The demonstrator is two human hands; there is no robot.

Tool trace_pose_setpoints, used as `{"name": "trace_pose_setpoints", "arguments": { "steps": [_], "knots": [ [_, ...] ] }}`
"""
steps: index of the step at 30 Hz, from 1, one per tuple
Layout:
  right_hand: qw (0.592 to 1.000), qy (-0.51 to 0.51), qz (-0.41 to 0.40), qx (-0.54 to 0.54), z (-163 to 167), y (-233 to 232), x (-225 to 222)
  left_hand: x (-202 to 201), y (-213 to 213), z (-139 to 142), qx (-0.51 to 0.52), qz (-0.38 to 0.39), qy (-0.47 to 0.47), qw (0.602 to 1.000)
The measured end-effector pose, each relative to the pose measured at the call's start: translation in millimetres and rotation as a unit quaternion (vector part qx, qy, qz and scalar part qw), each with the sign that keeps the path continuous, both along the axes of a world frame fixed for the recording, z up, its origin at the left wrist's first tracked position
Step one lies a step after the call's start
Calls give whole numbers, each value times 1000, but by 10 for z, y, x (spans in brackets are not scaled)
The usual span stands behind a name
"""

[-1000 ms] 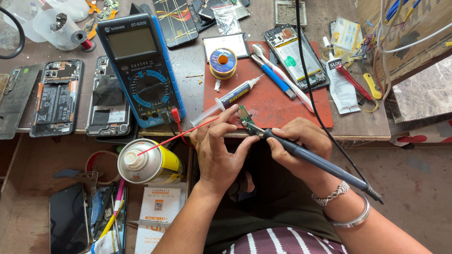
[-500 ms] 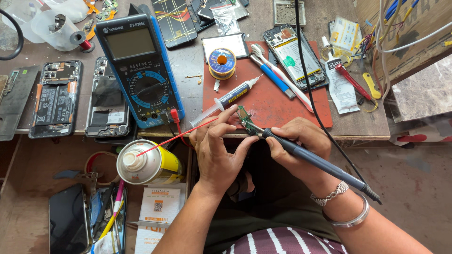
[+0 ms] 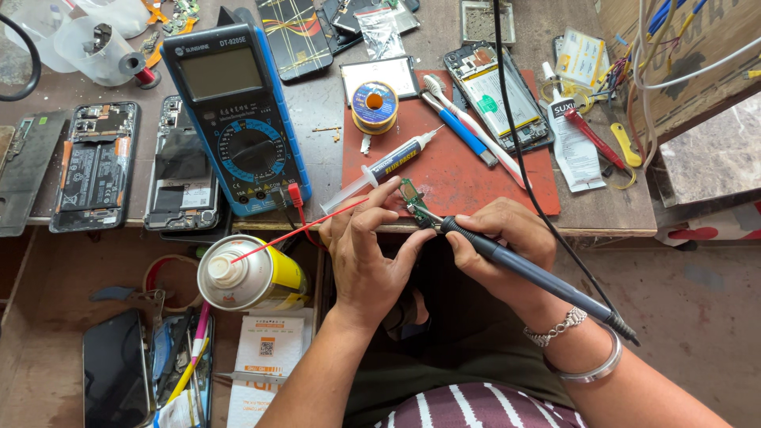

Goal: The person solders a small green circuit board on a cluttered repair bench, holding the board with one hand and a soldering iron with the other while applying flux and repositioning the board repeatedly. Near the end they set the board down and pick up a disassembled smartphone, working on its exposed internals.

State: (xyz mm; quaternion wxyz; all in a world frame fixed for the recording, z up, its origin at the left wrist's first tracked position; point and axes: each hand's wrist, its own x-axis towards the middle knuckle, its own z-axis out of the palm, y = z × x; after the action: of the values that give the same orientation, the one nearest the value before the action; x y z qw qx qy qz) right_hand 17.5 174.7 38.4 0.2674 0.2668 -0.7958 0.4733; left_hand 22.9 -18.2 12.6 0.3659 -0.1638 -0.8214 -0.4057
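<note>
Both hands unmoved: left hand [image 3: 366,252] still pinches small green board [image 3: 413,201], right hand [image 3: 507,247] grasping soldering iron [image 3: 533,274].

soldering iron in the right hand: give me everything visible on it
The soldering iron is a slim pen type with a dark blue-grey handle, seemingly plastic, and a thin metal tip. It lies diagonally, tip toward upper left, rear end toward lower right, where a black cord leaves it. The right hand grips the front of the handle like a pen. The tip meets a small green circuit board that the left hand pinches at the red mat's front edge. No smoke visible.
</note>
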Motion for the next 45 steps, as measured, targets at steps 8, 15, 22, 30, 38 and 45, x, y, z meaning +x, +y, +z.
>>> {"name": "trace_pose_setpoints", "arguments": {
  "steps": [8, 15, 22, 30, 38, 45],
  "knots": [
    [1000, 0, -6, 3, -13, -1, 6, 0, 4, -9, 3, -1, -1, 1000],
    [1000, 13, -12, 1, -33, -14, 6, 0, 2, -16, 1, 2, -2, 1000],
    [1000, 20, -6, 1, -43, -23, 0, 5, 1, -9, -1, 3, -5, 1000],
    [1000, 20, -8, 2, -23, -27, 1, 2, -4, -9, -2, 3, 1, 1000],
    [1000, 14, -10, 0, -27, -32, 3, 10, -12, -14, -1, 0, -6, 1000],
    [1000, 21, -4, 4, -33, -27, 0, 10, -13, -18, 0, -1, -9, 1000]
  ]
}}
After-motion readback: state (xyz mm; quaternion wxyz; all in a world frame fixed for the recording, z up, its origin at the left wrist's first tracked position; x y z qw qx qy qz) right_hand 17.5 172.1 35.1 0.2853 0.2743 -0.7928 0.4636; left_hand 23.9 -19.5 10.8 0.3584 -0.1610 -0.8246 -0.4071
